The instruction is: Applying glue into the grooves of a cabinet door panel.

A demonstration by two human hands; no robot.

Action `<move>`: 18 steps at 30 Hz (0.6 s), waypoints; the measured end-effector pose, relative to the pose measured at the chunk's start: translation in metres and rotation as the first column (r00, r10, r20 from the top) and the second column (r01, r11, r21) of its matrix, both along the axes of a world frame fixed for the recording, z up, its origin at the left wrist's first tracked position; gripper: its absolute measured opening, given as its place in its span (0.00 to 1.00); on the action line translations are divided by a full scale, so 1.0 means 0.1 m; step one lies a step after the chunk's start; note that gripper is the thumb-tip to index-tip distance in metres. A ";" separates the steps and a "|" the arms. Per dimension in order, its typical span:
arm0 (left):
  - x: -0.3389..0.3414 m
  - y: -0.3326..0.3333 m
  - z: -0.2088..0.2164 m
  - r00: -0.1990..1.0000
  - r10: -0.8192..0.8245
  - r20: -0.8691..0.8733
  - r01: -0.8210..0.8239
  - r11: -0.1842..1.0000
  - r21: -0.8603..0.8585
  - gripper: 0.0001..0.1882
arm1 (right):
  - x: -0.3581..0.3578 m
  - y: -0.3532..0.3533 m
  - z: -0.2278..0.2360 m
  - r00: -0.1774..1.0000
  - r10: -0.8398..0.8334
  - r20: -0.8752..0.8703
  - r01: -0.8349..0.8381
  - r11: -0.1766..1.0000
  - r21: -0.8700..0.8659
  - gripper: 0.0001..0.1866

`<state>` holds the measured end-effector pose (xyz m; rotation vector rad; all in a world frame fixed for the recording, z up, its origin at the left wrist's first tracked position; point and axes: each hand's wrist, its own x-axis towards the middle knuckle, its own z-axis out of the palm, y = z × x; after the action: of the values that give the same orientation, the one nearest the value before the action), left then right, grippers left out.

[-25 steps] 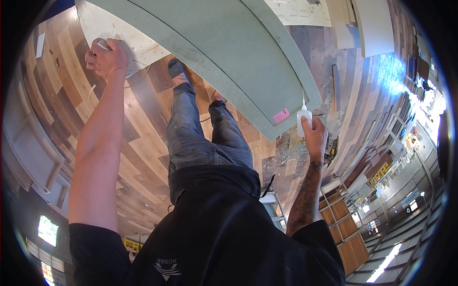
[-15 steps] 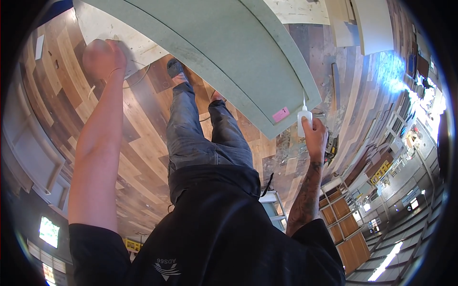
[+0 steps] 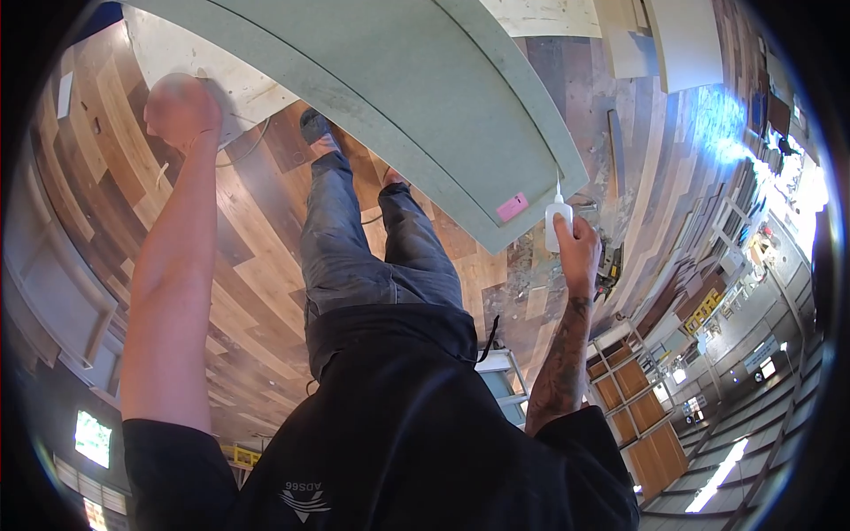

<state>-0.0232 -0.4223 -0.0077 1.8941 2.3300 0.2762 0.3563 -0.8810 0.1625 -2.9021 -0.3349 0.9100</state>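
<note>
A white squeeze bottle point(image 3: 558, 228) with a thin nozzle is gripped in my right hand point(image 3: 580, 250), thumb and fingers closed around its body. Its nozzle tip reaches the grooved border near the right corner of a large pale-green framed panel point(image 3: 425, 97). A pink label point(image 3: 512, 207) lies on that panel beside the bottle. My left hand point(image 3: 181, 111) is stretched out at the far left, over the edge of a pale, spotted board point(image 3: 257, 88). A blur covers its fingers, so I cannot make out their shape or anything held.
Plank flooring point(image 3: 257, 230) spreads around my feet, with a cord near the left foot. A power tool point(image 3: 609, 265) lies beyond my right hand. A wood strip point(image 3: 616, 155) and pale boards point(image 3: 682, 44) are at the far right. Brown panels on a rack point(image 3: 633, 398) stand to the right.
The whole view has shifted slightly left. My left hand has turned a little at the wrist. The bottle keeps about the same place at the panel's corner.
</note>
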 end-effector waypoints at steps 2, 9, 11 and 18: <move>0.00 -0.01 0.01 1.000 -0.002 0.003 0.002 1.000 -0.001 0.32 | 0.00 -0.02 0.00 1.000 -0.002 0.004 0.002 1.000 0.010 0.26; -0.02 0.00 -0.01 1.000 -0.017 -0.018 0.017 1.000 0.021 0.31 | 0.01 -0.06 0.00 0.994 -0.101 -0.044 0.104 0.993 0.063 0.27; 0.00 0.00 0.00 1.000 -0.006 -0.006 0.006 1.000 0.014 0.31 | 0.02 -0.08 0.00 0.992 -0.113 -0.052 0.116 0.992 0.056 0.27; 0.00 0.00 0.00 1.000 0.002 -0.005 -0.002 1.000 0.020 0.31 | 0.01 -0.13 0.00 0.985 -0.159 -0.069 0.164 0.984 0.072 0.28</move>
<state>-0.0228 -0.4225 -0.0080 1.9032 2.3416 0.2957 0.3571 -0.8937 0.1627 -2.7742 -0.1250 0.9382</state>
